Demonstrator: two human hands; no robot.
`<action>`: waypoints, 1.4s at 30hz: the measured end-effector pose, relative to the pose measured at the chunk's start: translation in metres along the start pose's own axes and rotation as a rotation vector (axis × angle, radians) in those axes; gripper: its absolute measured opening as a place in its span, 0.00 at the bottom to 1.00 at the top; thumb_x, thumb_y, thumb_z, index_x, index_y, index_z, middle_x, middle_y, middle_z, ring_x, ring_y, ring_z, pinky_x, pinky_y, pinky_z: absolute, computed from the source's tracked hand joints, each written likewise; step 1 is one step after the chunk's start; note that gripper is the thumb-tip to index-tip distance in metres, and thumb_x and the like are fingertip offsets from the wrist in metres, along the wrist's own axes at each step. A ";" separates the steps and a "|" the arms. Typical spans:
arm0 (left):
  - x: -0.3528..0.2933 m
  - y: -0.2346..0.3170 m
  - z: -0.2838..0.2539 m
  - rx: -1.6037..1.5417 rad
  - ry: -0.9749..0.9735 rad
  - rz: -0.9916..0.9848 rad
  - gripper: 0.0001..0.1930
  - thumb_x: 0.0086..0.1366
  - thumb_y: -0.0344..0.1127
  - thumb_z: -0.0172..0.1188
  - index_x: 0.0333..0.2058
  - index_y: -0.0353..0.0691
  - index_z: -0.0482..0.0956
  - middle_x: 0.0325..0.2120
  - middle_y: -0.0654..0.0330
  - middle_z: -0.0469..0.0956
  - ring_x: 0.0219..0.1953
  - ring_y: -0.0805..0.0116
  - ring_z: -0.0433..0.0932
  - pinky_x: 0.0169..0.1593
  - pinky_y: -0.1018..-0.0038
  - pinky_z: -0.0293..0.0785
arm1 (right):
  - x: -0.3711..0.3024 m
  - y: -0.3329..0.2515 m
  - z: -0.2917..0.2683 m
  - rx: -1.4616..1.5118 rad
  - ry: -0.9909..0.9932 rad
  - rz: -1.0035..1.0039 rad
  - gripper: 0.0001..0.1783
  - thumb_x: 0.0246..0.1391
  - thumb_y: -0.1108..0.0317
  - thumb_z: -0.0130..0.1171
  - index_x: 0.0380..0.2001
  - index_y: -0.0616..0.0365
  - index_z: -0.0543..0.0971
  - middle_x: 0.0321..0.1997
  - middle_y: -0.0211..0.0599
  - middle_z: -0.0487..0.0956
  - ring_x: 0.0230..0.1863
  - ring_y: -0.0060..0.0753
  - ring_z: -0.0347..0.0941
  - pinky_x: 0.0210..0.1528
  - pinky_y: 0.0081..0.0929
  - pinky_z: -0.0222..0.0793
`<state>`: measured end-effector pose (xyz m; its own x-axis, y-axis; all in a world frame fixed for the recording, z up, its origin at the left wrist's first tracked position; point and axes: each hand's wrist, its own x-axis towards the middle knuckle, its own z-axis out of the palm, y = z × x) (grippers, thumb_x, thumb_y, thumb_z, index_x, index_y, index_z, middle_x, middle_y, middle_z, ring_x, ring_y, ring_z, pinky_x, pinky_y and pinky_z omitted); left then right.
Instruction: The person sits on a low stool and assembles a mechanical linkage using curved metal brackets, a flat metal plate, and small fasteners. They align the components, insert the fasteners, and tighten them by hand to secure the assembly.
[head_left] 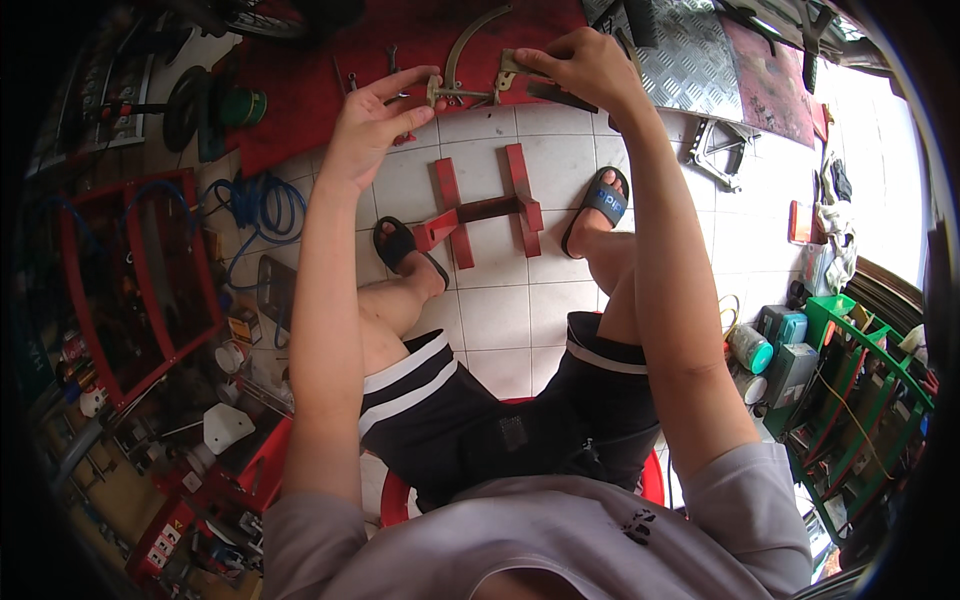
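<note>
Over the near edge of the red work surface (300, 125), both of my hands are raised around a small brass-coloured metal part. My left hand (368, 125) pinches the round nut-like end (434, 92) of a thin metal rod (466, 93) between thumb and fingers. At the rod's other end, my right hand (580, 65) grips a flat brass-coloured bracket (508, 72) with its fingertips. Whether rod and bracket are joined is hard to tell. A curved metal strip (464, 45) lies just beyond them, and a dark flat piece (562, 97) shows below my right hand.
A wrench (393, 58) lies on the red surface, left of the curved strip. On the tiled floor between my feet stands a red metal frame (490, 208). Coiled blue hose (265, 205) and a red rack (130, 280) are at left; a green rack (850, 390) stands at right.
</note>
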<state>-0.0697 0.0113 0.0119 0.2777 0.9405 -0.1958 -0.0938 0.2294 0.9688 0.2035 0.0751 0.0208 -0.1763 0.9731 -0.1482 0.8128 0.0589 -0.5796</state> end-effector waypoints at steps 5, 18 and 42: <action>0.003 0.000 0.001 -0.125 -0.010 -0.018 0.22 0.63 0.25 0.61 0.56 0.32 0.72 0.48 0.55 0.79 0.50 0.67 0.78 0.57 0.72 0.73 | -0.001 0.000 -0.001 0.000 0.010 0.024 0.32 0.42 0.28 0.61 0.29 0.47 0.88 0.25 0.34 0.84 0.34 0.37 0.82 0.42 0.34 0.76; 0.003 0.001 0.007 -0.077 -0.032 0.035 0.21 0.64 0.22 0.58 0.56 0.33 0.72 0.49 0.54 0.78 0.51 0.65 0.78 0.57 0.71 0.75 | -0.002 0.002 -0.008 0.052 -0.033 0.025 0.30 0.45 0.30 0.61 0.31 0.45 0.88 0.23 0.27 0.84 0.33 0.31 0.82 0.41 0.31 0.75; 0.002 0.004 0.005 0.146 -0.053 0.065 0.22 0.69 0.41 0.57 0.57 0.34 0.72 0.41 0.55 0.80 0.37 0.71 0.81 0.36 0.81 0.73 | -0.002 0.002 -0.003 0.106 -0.027 0.036 0.32 0.44 0.31 0.61 0.30 0.51 0.88 0.20 0.33 0.82 0.28 0.33 0.81 0.37 0.31 0.73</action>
<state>-0.0650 0.0125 0.0160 0.3259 0.9367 -0.1276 0.0261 0.1260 0.9917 0.2071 0.0737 0.0227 -0.1640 0.9677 -0.1914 0.7560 -0.0013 -0.6546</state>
